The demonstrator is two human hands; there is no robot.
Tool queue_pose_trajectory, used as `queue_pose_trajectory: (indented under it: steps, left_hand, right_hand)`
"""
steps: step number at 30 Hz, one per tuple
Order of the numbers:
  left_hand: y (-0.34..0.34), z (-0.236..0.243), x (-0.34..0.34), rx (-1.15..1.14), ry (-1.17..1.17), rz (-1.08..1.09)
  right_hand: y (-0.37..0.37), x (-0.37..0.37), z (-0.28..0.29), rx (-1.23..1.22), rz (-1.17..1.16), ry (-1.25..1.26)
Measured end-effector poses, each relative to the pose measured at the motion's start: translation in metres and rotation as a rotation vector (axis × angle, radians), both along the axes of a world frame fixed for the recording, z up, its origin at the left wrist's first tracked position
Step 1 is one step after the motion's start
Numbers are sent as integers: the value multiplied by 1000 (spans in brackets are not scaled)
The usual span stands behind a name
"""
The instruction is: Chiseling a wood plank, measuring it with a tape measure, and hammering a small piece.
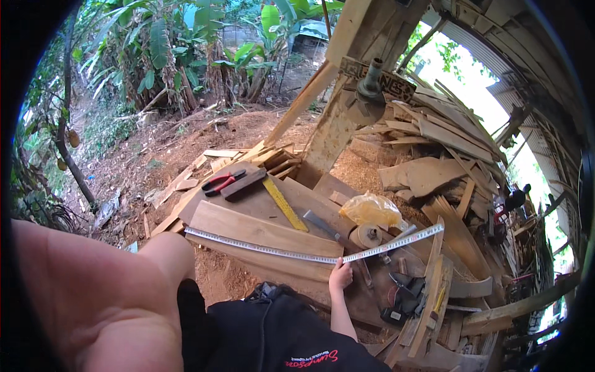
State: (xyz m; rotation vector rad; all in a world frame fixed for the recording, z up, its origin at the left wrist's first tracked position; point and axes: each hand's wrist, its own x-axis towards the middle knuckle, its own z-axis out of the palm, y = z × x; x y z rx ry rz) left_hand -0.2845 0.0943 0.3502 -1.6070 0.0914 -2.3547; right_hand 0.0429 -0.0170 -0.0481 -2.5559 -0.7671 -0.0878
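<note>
My right hand (340,275) pinches a long white tape measure blade (266,250) at the right end of a wooden board (254,230). The blade lies along the board's near edge, then slants up to the right past my fingers. My left arm or hand (99,291) looms large and close at the left; its fingers cannot be seen. Beyond the board lie red-handled pliers (224,181), a dark wooden block (244,185) and a yellow ruler (284,204). A chisel-like flat metal tool (319,223) rests right of the ruler.
A yellowish plastic bag (372,211) and a round wooden piece (365,236) sit on the bench. A dark power tool (403,297) lies right of my hand. Wooden posts (331,133) rise ahead; stacked planks (446,130) fill the right. Sawdust (242,133) covers the ground.
</note>
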Motion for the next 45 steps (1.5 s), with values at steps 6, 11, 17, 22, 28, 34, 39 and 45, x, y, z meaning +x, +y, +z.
queue_pose_trajectory:
  steps: [6,11,17,22,28,34,39,45]
  left_hand:
    - [-12,-14,-4,-55,25,-6]
    - [-13,-14,-22,-100,21,27]
    - [-17,-38,-40,-130,-27,71]
    - [-17,-43,-42,-150,-53,125]
    - [-23,-34,-25,-158,-71,184]
    - [-4,-34,-27,-249,-49,262]
    - [12,-94,15,-810,-30,191]
    - [9,-196,10,-1305,464,79]
  right_hand:
    - [-3,5,-7,15,5,-23]
    - [-3,5,-9,10,6,-14]
    - [-7,2,-10,49,3,-19]
    - [-3,3,-6,53,15,-48]
    - [-8,4,-8,107,2,-60]
    - [-11,2,10,280,81,-6]
    - [-6,19,42,658,204,108]
    - [-9,34,108,795,258,571]
